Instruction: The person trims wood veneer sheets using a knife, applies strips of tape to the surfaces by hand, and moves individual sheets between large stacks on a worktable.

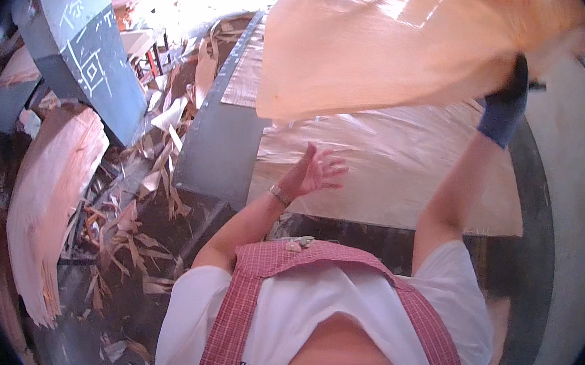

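Note:
A large thin sheet of wood veneer point(385, 50) is raised at an angle over the bench, its near edge hanging free. At the sheet's right side is my right hand point(506, 105), in a dark blue and black glove, closed on its edge; part of the fingers is blurred. My left hand point(313, 172), bare and with a band at the wrist, hovers with fingers spread, touching nothing. Beneath both hands lies more wavy veneer point(378, 184), spread flat on the dark bench point(219, 143).
A grey pillar point(93, 47) with white chalk marks leans into view at the left. Curved veneer pieces point(56, 193) stand below it. Torn veneer scraps point(153, 189) litter the floor beside the bench. A pale wall point(583, 199) runs along the right.

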